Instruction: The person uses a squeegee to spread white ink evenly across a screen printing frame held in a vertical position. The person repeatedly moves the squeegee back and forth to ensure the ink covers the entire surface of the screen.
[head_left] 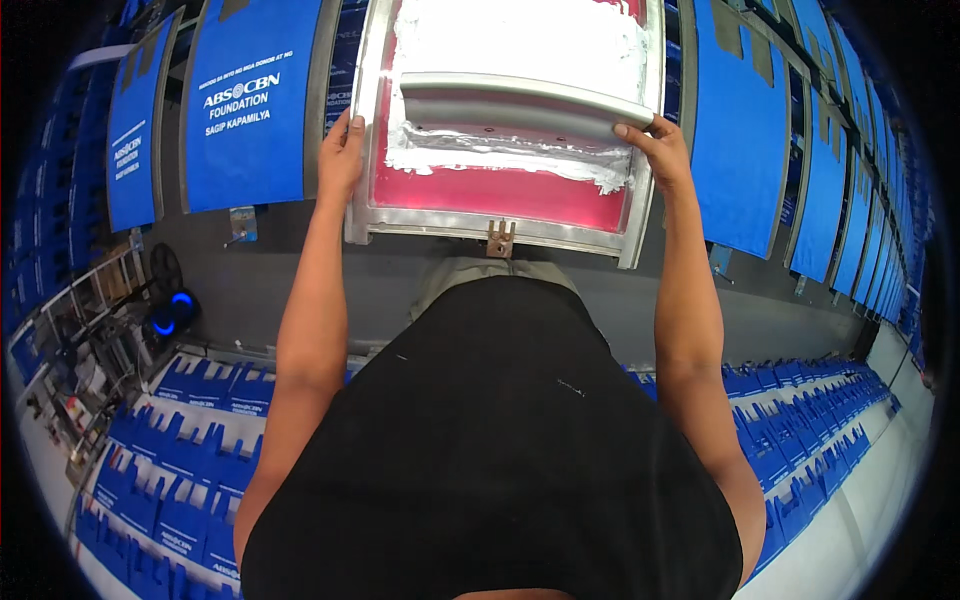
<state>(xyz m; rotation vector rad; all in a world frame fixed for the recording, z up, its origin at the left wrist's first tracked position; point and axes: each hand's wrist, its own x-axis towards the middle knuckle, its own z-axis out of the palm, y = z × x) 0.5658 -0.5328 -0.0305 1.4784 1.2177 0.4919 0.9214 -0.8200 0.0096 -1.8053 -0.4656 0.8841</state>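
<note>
My left hand [342,155] grips the left rail of a metal-framed screen [365,190], its fingertips at the outer edge. A red mesh [490,195] fills the frame, with thick white paste [515,45] spread over much of it. A long silver squeegee [515,100] lies crosswise on the paste. My right hand [655,150] is closed at the squeegee's right end, thumb on top, beside the frame's right rail; whether it also holds the rail is unclear. A small metal bracket [500,237] sits at the middle of the frame's near edge.
Rows of blue printed panels [245,150] on metal platens flank the frame on both sides. More blue pieces [190,480] lie in rows on white surfaces behind me. A dark fan [165,265], a blue-lit device [172,312] and a cluttered metal rack [75,360] stand at the left.
</note>
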